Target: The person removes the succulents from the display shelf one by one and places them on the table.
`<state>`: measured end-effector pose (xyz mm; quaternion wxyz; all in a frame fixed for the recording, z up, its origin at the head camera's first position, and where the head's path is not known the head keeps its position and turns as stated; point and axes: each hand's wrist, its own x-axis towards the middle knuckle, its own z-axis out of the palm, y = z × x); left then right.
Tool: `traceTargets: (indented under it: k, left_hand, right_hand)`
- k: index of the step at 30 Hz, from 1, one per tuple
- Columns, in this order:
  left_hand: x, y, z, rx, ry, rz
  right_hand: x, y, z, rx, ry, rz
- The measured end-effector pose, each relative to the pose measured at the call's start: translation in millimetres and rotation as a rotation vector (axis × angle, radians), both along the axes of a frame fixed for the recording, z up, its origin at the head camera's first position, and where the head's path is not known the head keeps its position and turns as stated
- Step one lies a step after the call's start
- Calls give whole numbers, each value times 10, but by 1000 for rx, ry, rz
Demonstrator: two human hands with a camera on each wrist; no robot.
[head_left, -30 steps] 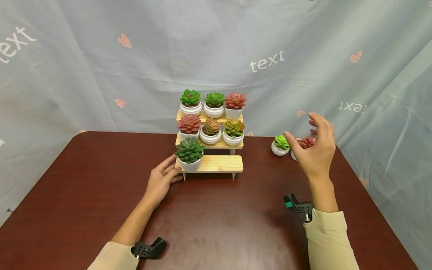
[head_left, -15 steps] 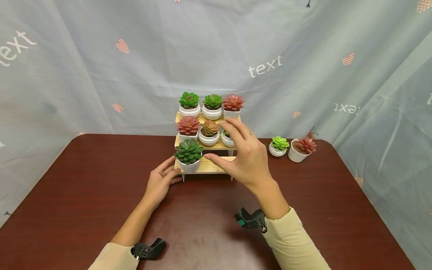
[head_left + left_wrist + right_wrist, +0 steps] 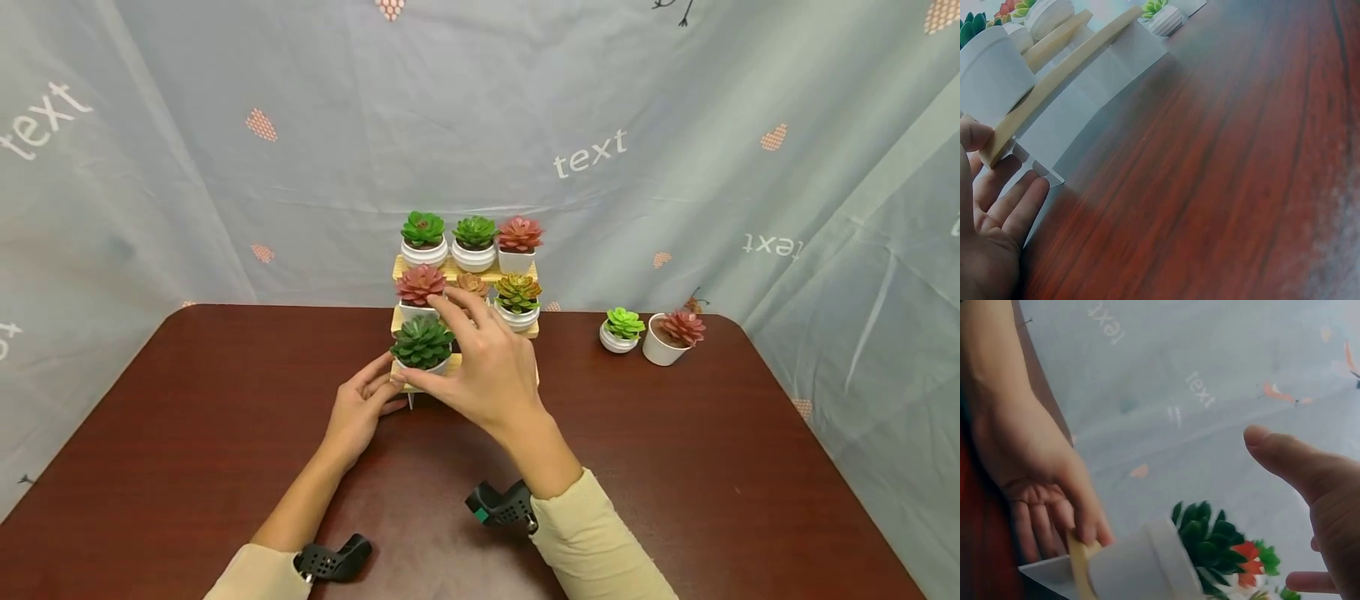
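Note:
A tiered wooden plant stand [image 3: 531,330] with white legs bears several small potted succulents. My left hand [image 3: 358,414] pinches the left end of its lowest board, thumb on top and fingers beneath, as the left wrist view shows. On that end stands a dark green succulent [image 3: 422,340] in a white pot [image 3: 1141,565]. Over the lower tier my right hand [image 3: 491,367] hovers beside this plant, its thumb and fingers spread apart. The right wrist view shows the thumb [image 3: 1291,456] clear of the pot. Most of the lowest board and part of an orange-brown succulent [image 3: 472,284] are hidden behind the right hand.
Two more potted succulents stand on the dark red table [image 3: 637,467] at the right: a bright green one [image 3: 624,327] and a red one [image 3: 678,333] leaning in its white pot. A grey curtain [image 3: 420,100] hangs behind the table.
My right hand has swept left from beside the two plants on the right to the dark green succulent. The left hand has kept its hold on the stand.

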<state>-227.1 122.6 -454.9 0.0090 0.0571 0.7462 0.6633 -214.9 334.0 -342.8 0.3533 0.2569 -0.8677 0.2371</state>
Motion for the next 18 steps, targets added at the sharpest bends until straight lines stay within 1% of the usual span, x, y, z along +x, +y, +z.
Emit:
traceTargets:
  k: [4,8,11,14,18]
  left_hand:
    - [-14,7,-15,18,12,0]
    - [-6,17,-48,16,1,-8]
    - [6,14,-56,10,-10,-5]
    - [-1,13,-44,11,-2,3]
    - [-5,1,-13,8,5,3]
  right_hand:
    - [-38,-44,-129,-44,-27,-17]
    - [-99,-52,-288,-112,-40,-11]
    - [-131,-69,-369,-141,-37,6]
    - [-151,-91,-408,-128,-41,7]
    - [-158,-125,-438,-79,-77,-8]
